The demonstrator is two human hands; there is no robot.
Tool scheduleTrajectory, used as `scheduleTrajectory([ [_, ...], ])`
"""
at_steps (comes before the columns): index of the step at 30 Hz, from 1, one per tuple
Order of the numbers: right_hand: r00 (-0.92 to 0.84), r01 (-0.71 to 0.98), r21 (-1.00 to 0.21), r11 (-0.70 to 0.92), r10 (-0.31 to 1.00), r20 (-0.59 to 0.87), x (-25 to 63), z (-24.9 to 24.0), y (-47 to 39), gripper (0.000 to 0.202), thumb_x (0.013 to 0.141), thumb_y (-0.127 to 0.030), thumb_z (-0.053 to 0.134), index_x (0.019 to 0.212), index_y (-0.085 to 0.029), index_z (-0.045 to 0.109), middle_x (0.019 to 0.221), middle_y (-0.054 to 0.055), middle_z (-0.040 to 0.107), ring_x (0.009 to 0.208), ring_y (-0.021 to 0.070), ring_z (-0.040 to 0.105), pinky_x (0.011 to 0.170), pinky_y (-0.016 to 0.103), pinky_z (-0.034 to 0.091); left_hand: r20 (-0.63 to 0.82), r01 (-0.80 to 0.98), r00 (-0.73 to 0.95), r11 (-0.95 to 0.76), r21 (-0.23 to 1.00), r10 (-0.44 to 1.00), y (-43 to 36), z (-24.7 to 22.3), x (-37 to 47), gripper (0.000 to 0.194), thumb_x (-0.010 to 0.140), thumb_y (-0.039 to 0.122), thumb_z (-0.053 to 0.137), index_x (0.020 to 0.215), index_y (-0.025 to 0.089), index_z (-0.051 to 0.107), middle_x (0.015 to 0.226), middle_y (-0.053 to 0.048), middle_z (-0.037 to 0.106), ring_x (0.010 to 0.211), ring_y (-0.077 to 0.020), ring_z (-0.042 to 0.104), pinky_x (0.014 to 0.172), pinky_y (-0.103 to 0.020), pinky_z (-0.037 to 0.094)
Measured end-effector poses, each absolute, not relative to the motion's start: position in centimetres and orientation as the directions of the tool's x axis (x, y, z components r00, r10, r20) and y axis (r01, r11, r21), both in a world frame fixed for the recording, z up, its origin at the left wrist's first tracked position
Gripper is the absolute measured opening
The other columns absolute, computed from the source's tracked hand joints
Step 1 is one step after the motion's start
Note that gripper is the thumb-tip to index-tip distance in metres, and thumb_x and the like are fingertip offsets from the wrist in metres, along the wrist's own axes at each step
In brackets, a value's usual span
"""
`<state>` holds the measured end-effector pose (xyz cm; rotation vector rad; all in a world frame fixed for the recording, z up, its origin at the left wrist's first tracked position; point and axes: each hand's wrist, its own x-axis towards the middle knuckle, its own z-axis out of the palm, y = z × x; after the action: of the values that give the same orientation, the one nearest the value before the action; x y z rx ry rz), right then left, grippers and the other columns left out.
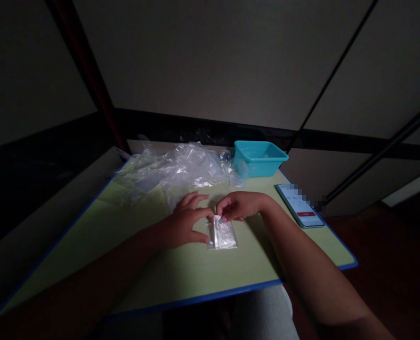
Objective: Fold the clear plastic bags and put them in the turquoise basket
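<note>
A small, shiny clear plastic packet point(226, 235) lies flat on the table in front of me. My right hand point(241, 206) is closed at its top edge, thumb and curled fingers pinching the plastic there. On the packet's left side, my left hand point(188, 222) has its fingers spread. Its thumb tip and index fingertip come up to the packet's left edge, and the hand grips nothing. Whatever the packet holds, if anything, cannot be made out in the dim light.
A crumpled heap of clear plastic bags point(192, 163) covers the back of the yellow-green, blue-edged table point(181, 278). Beside it stands a turquoise plastic basket point(261, 165). Near the right edge lies a lit phone point(300, 206). Dark-trimmed panels point(210, 61) rise behind the table.
</note>
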<state>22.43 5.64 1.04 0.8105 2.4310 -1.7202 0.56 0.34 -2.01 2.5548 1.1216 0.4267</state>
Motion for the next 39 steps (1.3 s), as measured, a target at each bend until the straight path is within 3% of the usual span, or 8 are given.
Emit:
scheduleTrajectory([
  [14, -0.813, 0.506, -0.809, 0.299, 0.479, -0.331, 21.6, 1.1, 4.9, 0.009, 0.076, -0.019, 0.056, 0.083, -0.015, 0.055, 0.057, -0.007, 0.046, 0.04, 0.0037, 0.038, 0.039, 0.016, 0.031, 0.075, 0.659, 0.663, -0.628, 0.413, 0.745, 0.4, -1.2, 0.5, 0.069, 0.047, 0.051, 0.081, 0.109, 0.028, 0.06, 0.142, -0.009, 0.031, 0.131, -0.0383, 0.014, 0.103, -0.053, 0.019],
  [18, -0.807, 0.519, -0.788, 0.33, 0.494, -0.325, 21.6, 0.9, 4.9, 0.012, 0.074, -0.02, 0.059, 0.084, -0.015, 0.055, 0.057, -0.007, 0.047, 0.041, 0.0044, 0.04, 0.039, 0.016, 0.031, 0.092, 0.622, 0.686, -0.647, 0.441, 0.722, 0.2, -1.0, 0.6, 0.06, 0.051, 0.049, 0.079, 0.103, 0.024, 0.06, 0.141, -0.01, 0.034, 0.132, -0.0358, 0.016, 0.103, -0.051, 0.021],
  [23, -0.81, 0.514, -0.783, 0.351, 0.498, -0.308, 21.5, 0.7, 5.0, 0.01, 0.076, -0.023, 0.058, 0.081, -0.015, 0.055, 0.058, -0.007, 0.046, 0.043, 0.0041, 0.039, 0.041, 0.016, 0.031, 0.187, 0.614, 0.643, -0.646, 0.454, 0.743, 0.0, -0.9, 1.2, 0.009, 0.079, 0.029, 0.06, 0.083, 0.022, 0.063, 0.137, -0.004, 0.042, 0.132, -0.026, 0.02, 0.106, -0.044, 0.022],
  [29, -0.834, 0.468, -0.768, 0.436, 0.506, -0.221, 21.2, 0.6, 5.1, 0.007, 0.073, -0.019, 0.059, 0.075, -0.013, 0.057, 0.062, -0.005, 0.049, 0.058, 0.0067, 0.043, 0.056, 0.018, 0.034, 0.265, 0.652, 0.584, -0.638, 0.409, 0.767, -0.2, -0.7, 1.7, 0.013, 0.083, 0.024, 0.052, 0.076, 0.021, 0.063, 0.129, -0.002, 0.049, 0.126, -0.0231, 0.028, 0.105, -0.041, 0.025],
  [39, -0.789, 0.529, -0.732, 0.429, 0.566, -0.239, 20.8, 0.8, 4.8, 0.006, 0.069, -0.014, 0.062, 0.073, -0.013, 0.058, 0.061, -0.005, 0.053, 0.057, 0.0073, 0.045, 0.057, 0.018, 0.034, 0.332, 0.712, 0.545, -0.634, 0.301, 0.77, -0.3, -1.5, 2.4, 0.014, 0.08, 0.02, 0.052, 0.072, 0.02, 0.064, 0.12, -0.003, 0.054, 0.121, -0.0276, 0.033, 0.101, -0.046, 0.028],
])
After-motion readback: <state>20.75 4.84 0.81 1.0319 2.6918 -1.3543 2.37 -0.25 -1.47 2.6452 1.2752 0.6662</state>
